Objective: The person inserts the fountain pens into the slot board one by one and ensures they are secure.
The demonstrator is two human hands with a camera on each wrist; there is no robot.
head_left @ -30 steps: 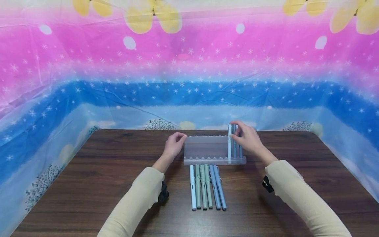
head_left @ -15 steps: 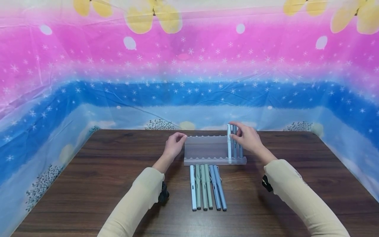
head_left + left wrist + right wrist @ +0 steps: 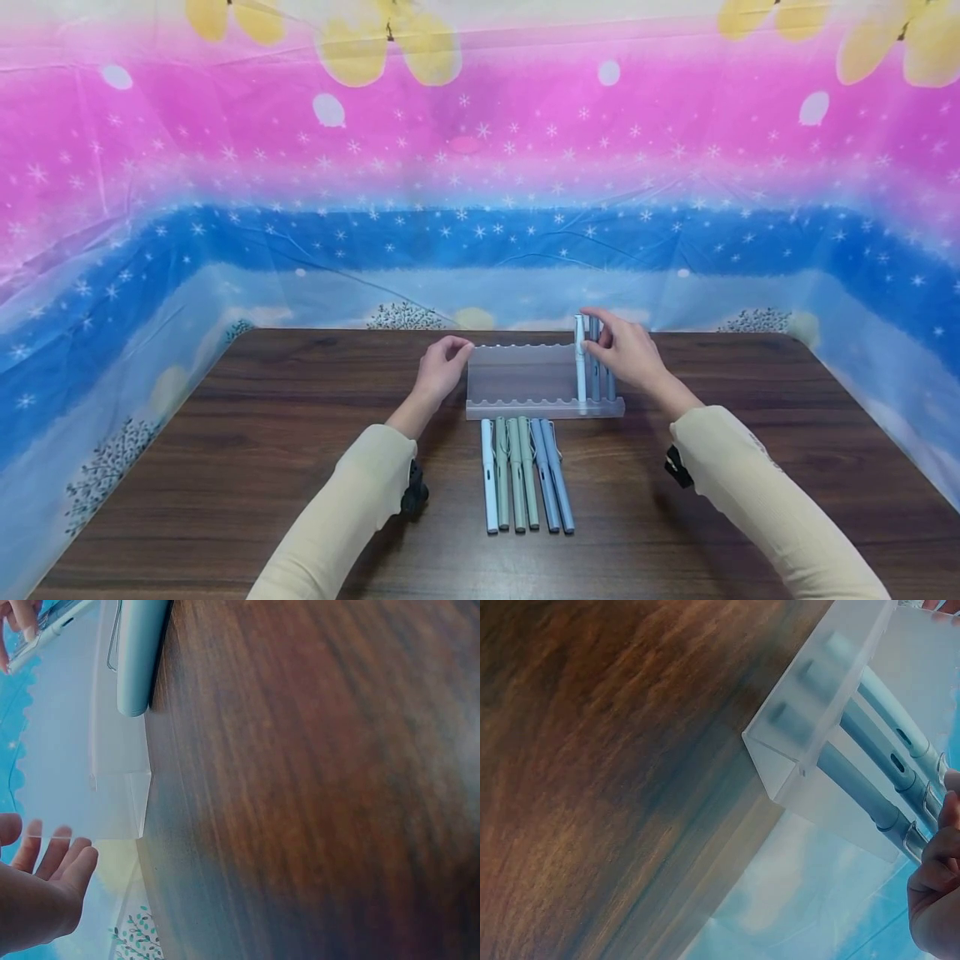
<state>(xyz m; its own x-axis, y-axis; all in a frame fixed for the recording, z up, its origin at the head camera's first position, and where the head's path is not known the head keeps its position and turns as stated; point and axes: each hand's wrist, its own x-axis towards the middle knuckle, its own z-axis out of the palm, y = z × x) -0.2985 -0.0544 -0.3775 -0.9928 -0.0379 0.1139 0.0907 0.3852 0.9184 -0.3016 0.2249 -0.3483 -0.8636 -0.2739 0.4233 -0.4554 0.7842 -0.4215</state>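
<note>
A clear, scalloped pen rack (image 3: 521,375) stands toward the back of the table. At its upper left corner, my left hand (image 3: 442,367) pinches the edge; in the left wrist view its fingers (image 3: 71,862) show at the panel's side. My right hand (image 3: 630,346) pinches the upper part of a pale blue pen (image 3: 581,371), whose lower end sits in a slot of the rack. Two darker blue pens, one of them a grey-blue pen (image 3: 889,757), stand to the right of it, partly hidden behind the right fingers in the head view.
Before the rack, several capped pens lie side by side on the dark wooden table (image 3: 300,467): a pale blue pen (image 3: 490,479), green pens (image 3: 518,479) and blue pens (image 3: 553,479). A patterned cloth (image 3: 480,233) hangs around the table's far sides.
The pale blue pen's top has leaned very slightly to the left in the rack. Both hands otherwise keep their places.
</note>
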